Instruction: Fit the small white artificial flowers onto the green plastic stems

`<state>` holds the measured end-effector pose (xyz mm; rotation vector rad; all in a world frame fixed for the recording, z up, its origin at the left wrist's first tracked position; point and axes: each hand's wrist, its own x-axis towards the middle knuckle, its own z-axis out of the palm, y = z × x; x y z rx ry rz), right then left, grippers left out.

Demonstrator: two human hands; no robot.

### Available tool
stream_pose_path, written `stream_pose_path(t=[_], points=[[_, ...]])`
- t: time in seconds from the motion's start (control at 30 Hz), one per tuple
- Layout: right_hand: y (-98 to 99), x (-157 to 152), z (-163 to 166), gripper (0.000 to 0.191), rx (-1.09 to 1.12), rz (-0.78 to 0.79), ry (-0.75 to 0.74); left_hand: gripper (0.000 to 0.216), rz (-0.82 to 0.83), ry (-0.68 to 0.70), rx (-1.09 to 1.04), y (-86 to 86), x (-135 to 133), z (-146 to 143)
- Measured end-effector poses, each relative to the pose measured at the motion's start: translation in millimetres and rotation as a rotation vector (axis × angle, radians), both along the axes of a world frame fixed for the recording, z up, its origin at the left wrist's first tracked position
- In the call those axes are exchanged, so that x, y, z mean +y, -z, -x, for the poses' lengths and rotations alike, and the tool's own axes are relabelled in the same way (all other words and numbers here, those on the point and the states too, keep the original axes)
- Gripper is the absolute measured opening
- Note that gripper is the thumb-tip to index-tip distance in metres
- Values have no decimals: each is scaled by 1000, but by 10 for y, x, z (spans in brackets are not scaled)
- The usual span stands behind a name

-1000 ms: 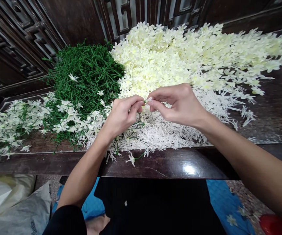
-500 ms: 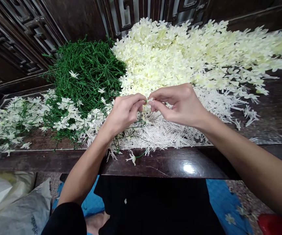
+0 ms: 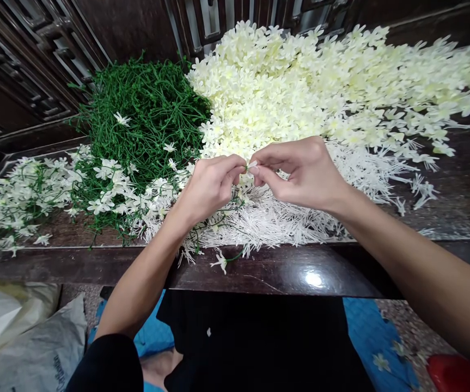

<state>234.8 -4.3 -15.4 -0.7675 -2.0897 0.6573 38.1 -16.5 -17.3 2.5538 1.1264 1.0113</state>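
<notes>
We pinch one small white plastic flower piece (image 3: 251, 165) between our left hand (image 3: 210, 188) and right hand (image 3: 304, 174), above the spiky white plastic stamen pile (image 3: 284, 220).

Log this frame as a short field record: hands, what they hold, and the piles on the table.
left hand: left hand, fingertips pinched on a small flower piece
right hand: right hand, pinching the same piece from the other side
green pile: tangle of green stems, far left of the hands
cream pile: heap of cream petals, behind the hands
white pile: spiky white plastic parts, under the hands
finished sprigs: stems with flowers on, at the left
surface: dark wooden table, glossy front edge
</notes>
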Motion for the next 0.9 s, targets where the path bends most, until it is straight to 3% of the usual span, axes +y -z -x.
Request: stream_pose_path(t=[0.4,0.6,0.67,0.77,0.9], points=[[6,-11,45,17,-6,78,35,19,-110,1,45,76,39,4],[-107,28,-28,8,31,195,64,15,21,-72,-57,17,17,-24],[-137,72,-83,17,16,190,91,14,74,-106,-124,8,20,-24],[-151,149,-166,25,-94,197,122,12,206,-141,-266,29,54,-3],[-70,212,-195,15,-293,184,62,17,351,-124,-385,81,120,57]])
